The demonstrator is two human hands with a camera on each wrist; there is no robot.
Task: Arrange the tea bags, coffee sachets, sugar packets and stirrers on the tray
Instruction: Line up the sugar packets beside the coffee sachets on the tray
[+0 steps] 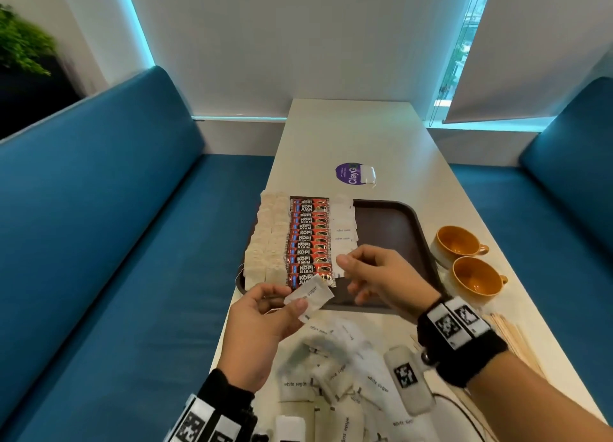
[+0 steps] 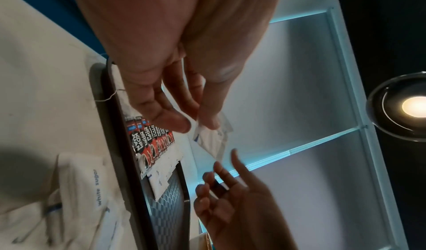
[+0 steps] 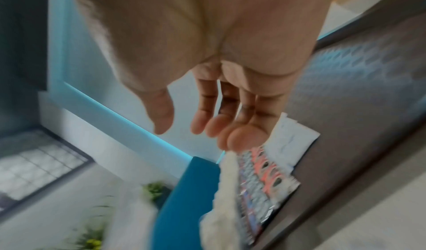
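A dark brown tray (image 1: pixel 391 229) lies on the table with columns of pale tea bags (image 1: pixel 265 242), red coffee sachets (image 1: pixel 310 242) and white sugar packets (image 1: pixel 345 232) on its left half. My left hand (image 1: pixel 265 322) pinches one white sugar packet (image 1: pixel 310 297) between thumb and fingers, just above the tray's near edge; in the left wrist view that sugar packet (image 2: pixel 212 139) hangs from the fingertips. My right hand (image 1: pixel 374 275) hovers empty over the tray, fingers relaxed, close to the held packet. Loose sugar packets (image 1: pixel 335 375) lie heaped near me. Wooden stirrers (image 1: pixel 517 338) lie at the right.
Two orange cups (image 1: pixel 464 262) stand right of the tray. A purple sticker (image 1: pixel 348 173) with a small white packet (image 1: pixel 366 175) lies beyond the tray. Blue benches (image 1: pixel 116 242) flank the narrow table (image 1: pixel 351 133). A white device (image 1: pixel 409 378) rests among the loose packets.
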